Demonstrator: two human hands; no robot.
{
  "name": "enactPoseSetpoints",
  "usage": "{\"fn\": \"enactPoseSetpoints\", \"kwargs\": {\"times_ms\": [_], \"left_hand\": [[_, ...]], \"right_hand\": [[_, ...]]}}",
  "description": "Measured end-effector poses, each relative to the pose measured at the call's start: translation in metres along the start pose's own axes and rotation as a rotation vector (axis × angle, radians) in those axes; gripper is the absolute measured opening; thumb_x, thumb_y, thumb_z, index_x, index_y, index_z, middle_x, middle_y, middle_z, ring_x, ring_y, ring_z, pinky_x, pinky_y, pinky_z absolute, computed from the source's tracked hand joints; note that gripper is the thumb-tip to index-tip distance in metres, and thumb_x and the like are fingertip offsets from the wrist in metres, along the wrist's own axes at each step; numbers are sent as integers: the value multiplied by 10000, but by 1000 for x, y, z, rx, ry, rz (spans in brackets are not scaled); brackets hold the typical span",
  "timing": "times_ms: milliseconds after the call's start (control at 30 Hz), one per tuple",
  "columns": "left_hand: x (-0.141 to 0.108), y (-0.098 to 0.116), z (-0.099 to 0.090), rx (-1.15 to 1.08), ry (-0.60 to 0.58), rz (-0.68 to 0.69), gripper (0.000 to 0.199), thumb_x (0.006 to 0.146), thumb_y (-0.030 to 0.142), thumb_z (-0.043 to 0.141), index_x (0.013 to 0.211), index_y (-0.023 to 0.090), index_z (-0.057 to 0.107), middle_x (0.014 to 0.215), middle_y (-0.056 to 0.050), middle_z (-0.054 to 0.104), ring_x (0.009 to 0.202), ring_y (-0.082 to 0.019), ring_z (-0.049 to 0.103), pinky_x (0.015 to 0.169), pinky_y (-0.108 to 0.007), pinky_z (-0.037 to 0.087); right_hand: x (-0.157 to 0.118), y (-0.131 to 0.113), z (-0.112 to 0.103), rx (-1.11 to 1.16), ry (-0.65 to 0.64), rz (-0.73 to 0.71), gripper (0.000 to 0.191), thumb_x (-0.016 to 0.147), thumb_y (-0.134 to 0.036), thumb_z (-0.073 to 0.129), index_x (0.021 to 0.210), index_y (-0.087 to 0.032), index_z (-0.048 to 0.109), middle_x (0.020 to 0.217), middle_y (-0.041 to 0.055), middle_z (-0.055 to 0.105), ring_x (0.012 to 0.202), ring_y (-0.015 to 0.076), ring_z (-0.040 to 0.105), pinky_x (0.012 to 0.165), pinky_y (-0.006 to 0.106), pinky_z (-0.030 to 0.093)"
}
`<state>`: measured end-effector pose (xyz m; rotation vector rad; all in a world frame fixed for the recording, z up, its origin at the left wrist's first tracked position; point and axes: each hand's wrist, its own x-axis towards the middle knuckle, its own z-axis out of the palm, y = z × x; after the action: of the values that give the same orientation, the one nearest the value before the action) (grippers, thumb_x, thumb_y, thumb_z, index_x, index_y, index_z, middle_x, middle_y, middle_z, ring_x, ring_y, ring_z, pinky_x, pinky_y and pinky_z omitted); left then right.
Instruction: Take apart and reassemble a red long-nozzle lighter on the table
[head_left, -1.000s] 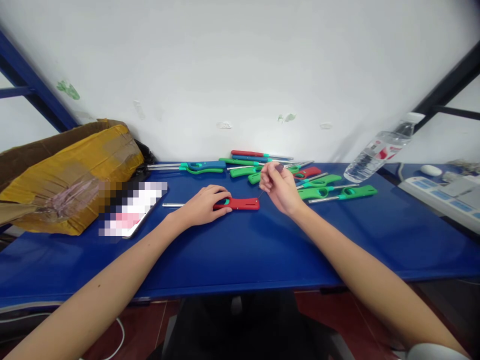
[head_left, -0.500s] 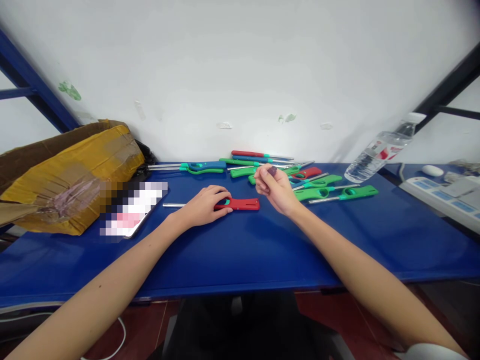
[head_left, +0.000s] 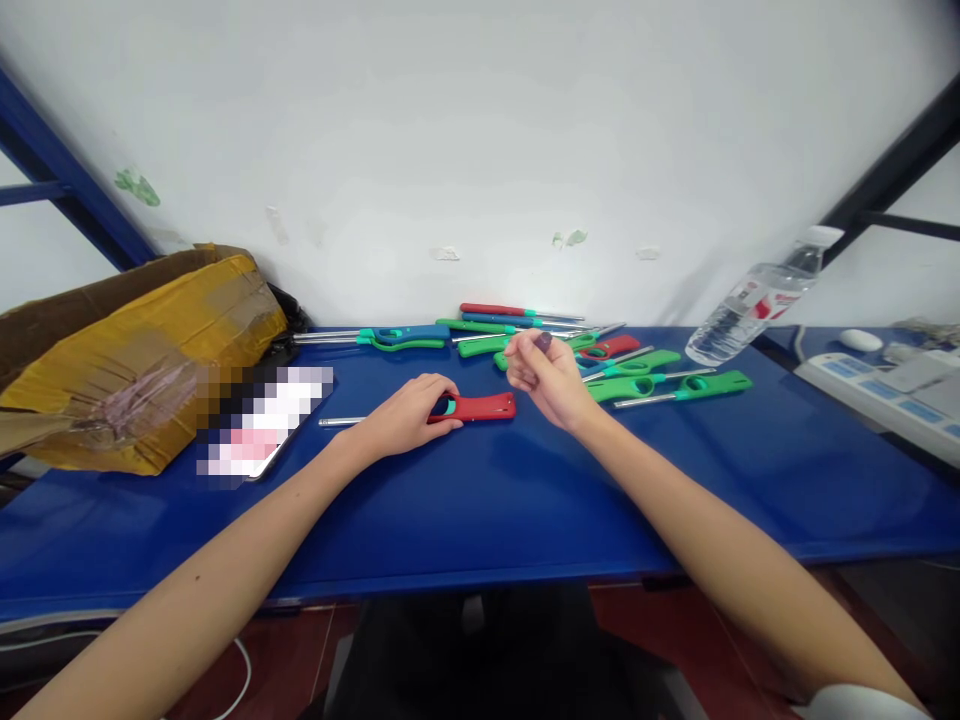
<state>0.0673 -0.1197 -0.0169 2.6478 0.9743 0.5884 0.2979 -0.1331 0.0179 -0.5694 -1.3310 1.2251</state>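
The likeliest trouble, as I judge it, is the red lighter (head_left: pixel 486 408) swivelling on the smooth counter (head_left: pixel 480 510): the left hand (head_left: pixel 414 415) is over its forward half only, so a push on the bare handle end could turn it. The right hand (head_left: pixel 547 378) has its fingers curled in narrow on a small dark purple piece (head_left: pixel 543 341); a thing so small could slip from the fingertips if the pinch is loose. That hand is also close in front of the heaped lighters, and a careless swing to the right of the frame could knock the green lighter (head_left: pixel 619 388).

The red lighter lies flat near the middle of the frame, under the left hand, which is closed over it. Its metal barrel shows left of that hand, its handle right, ending just lower left of the right hand, apart from it.
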Motion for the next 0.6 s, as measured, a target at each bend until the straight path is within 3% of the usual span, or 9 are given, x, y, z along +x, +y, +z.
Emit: {"fn": "enactPoseSetpoints", "kwargs": {"times_ms": [133,233,300,433,600], "left_hand": [[-1,-1,0,-8,0,-8,295,900,406,600,1117,212,551,1146,-92,612,1061,-263,575,925,-410,475],[-1,-2,0,-9,4,-9,304,902,420,589,1123,214,553,1149,-93,613,1071,-267,573,931,-414,473],[-2,-2,0,1,4,-9,305,906,425,581,1125,215,550,1152,-93,613,1076,-266,570,933,-415,471],[-2,-2,0,31,5,-14,300,913,428,572,1122,215,545,1146,-95,613,1060,-265,568,924,-419,468],[-2,-2,0,43,20,-16,294,906,415,588,1118,217,543,1147,-89,615,1069,-262,566,938,-419,455]], "right_hand": [[3,-14,-9,-4,62,-73,343,796,-530,707,755,-209,593,538,-90,256,484,77,225,457,219,234],[2,-21,-18,-302,92,-119,343,831,-533,653,752,-201,623,507,-77,336,462,82,268,464,239,248],[0,-24,-21,-697,25,-126,260,837,-441,670,767,-190,663,557,-38,483,506,98,385,516,253,298],[-4,-23,-22,-1397,-247,-44,88,797,-285,718,821,-203,702,790,24,678,698,169,567,612,273,336],[-5,-17,-24,-1577,-396,24,91,862,-273,648,861,-206,710,900,42,710,796,201,621,605,272,335]]}}
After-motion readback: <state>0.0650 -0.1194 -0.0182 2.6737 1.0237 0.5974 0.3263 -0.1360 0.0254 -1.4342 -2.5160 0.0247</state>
